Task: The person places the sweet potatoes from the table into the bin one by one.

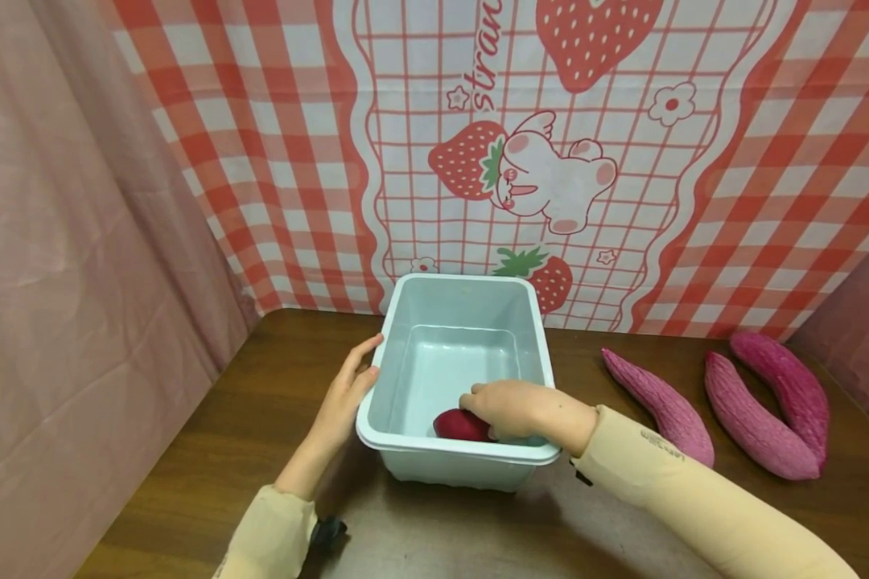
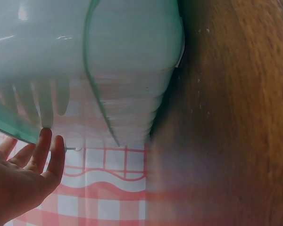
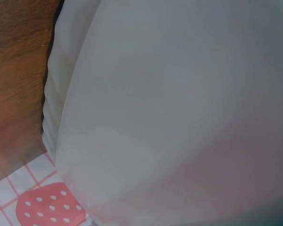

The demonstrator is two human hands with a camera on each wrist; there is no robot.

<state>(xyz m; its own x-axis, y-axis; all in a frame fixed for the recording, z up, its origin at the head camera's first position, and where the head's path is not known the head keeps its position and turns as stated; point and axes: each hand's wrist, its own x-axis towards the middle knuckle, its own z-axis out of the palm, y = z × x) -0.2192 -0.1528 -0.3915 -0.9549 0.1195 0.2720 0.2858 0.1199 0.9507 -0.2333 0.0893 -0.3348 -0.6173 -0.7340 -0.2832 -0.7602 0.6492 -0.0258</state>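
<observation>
A pale blue-grey plastic bin (image 1: 445, 466) stands on the table. Over its near right rim reaches my right hand (image 1: 510, 408), whose curled fingers grip a smooth dark red rounded object (image 1: 458, 425) low inside, by the near wall. Part of that object is hidden by the hand, and its kind does not show. At the left side, my left hand (image 1: 343, 398) has its fingers extended against the outside of the bin near the rim; the left wrist view shows those fingers (image 2: 42, 150) fairly straight. The right wrist view holds only the bin's outer wall (image 3: 146, 103), without the hand.
Right of the bin lie three long, curved, pink textured vegetable-like objects: one (image 1: 666, 406) nearer the bin, a second (image 1: 756, 422) and a darker one (image 1: 792, 386) touching each other. A red-and-white strawberry cloth (image 1: 304, 161) hangs behind the brown table (image 1: 210, 450).
</observation>
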